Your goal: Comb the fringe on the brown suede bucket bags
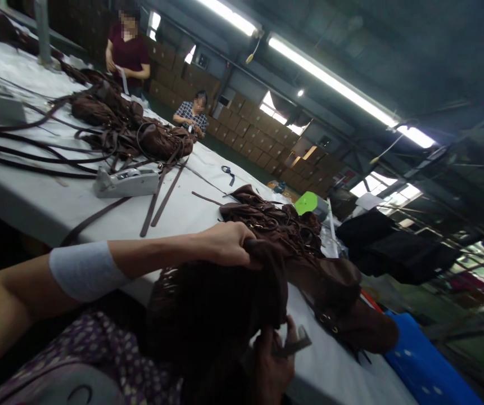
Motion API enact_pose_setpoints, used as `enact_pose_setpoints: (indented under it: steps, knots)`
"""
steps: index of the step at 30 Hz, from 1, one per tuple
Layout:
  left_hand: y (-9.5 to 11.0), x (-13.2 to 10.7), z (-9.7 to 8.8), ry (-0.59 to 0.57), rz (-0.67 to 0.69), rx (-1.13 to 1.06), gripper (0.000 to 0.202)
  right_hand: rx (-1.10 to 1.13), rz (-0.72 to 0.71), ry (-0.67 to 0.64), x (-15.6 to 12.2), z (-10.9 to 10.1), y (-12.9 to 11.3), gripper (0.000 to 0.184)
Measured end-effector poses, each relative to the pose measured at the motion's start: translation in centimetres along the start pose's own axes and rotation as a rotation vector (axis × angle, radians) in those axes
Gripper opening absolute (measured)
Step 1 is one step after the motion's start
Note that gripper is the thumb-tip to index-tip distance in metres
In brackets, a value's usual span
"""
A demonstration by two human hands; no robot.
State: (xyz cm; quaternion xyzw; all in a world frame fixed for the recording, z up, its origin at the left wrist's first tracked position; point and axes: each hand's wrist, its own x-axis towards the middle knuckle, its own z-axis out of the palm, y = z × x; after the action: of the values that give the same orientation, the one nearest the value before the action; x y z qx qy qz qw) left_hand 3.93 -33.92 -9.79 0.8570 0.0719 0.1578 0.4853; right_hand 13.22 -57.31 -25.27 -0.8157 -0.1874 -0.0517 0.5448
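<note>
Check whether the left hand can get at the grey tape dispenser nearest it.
Probably not at once: the left hand is gripping dark brown fabric. If it let go, the way across the white table to the tape dispenser looks free, with brown straps lying beside it.

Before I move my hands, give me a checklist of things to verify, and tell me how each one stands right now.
1. Left hand gripping the brown fabric item: ok, fingers closed on its upper part.
2. Right hand holding the grey tool: ok, it sits in the fingers and sticks out to the side.
3. Tool open or closed: cannot tell, blurred and partly covered.
4. Tape dispenser away from both hands: ok, apart on the white table.
5. Free space just beyond the held item: not ok, heaped brown pieces lie there.
6. Underside of the held item: cannot tell, too dark.
</note>
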Motion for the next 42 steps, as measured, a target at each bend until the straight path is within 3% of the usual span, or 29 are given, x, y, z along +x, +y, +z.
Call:
enact_pose_setpoints:
  steps: [3,6,9,11,14,17,22,24,27,29,32,36,39,42]
  knots:
    - [-1.1,-1.8,-1.9,0.121,-0.045,-0.401,0.024,-0.004,-0.098,0.118,2.8,-0.1,-4.6,0.066]
    - [-6.0,-3.4,-2.0,0.344,-0.124,-0.596,0.03,0.055,-0.071,0.051,3.3,1.3,-6.4,0.065]
    - [-13.1,-4.8,-1.2,0.578,-0.313,-0.653,0.036,0.155,0.062,-0.084,2.2,2.9,-5.7,0.058]
    - [-16.9,-5.7,-0.7,0.653,-0.403,-0.72,0.041,0.215,0.108,-0.13,1.3,3.7,-4.6,0.051]
    - [-19.7,-6.3,-0.4,0.675,-0.457,-0.777,0.047,0.207,0.128,-0.178,0.3,3.9,-2.9,0.044]
    - [-20.6,-6.3,-0.9,0.634,-0.487,-0.764,0.05,0.066,0.042,-0.28,0.4,3.4,-1.5,0.044]
    - [-22.8,-6.8,-2.7,0.561,-0.505,-0.505,0.043,-0.097,-0.292,-0.426,2.0,3.5,-0.1,0.042]
    - [-23.4,-7.4,-3.6,0.574,-0.504,-0.325,0.04,-0.096,-0.397,-0.467,2.6,4.4,-0.3,0.037]
    - [-22.8,-7.4,-4.0,0.616,-0.451,-0.096,0.057,-0.115,-0.486,-0.525,2.9,6.9,-1.2,0.032]
    - [-21.4,-6.5,-3.1,0.577,-0.3,0.112,0.064,-0.141,-0.541,-0.572,2.5,9.0,-1.6,0.032]
    - [-19.9,-4.2,-0.4,0.394,-0.041,0.523,0.067,-0.223,-0.622,-0.668,1.8,11.7,-1.7,0.032]
    - [-21.0,-1.4,3.4,0.228,-0.116,0.761,0.085,-0.276,-0.686,-0.657,2.1,13.0,-1.0,0.032]
    - [-22.7,-0.7,4.6,0.195,-0.163,0.771,0.066,-0.285,-0.722,-0.636,3.0,13.2,-0.3,0.035]
    - [-23.6,-0.6,4.4,0.187,-0.151,0.771,0.054,-0.372,-0.758,-0.677,3.5,13.9,0.6,0.038]
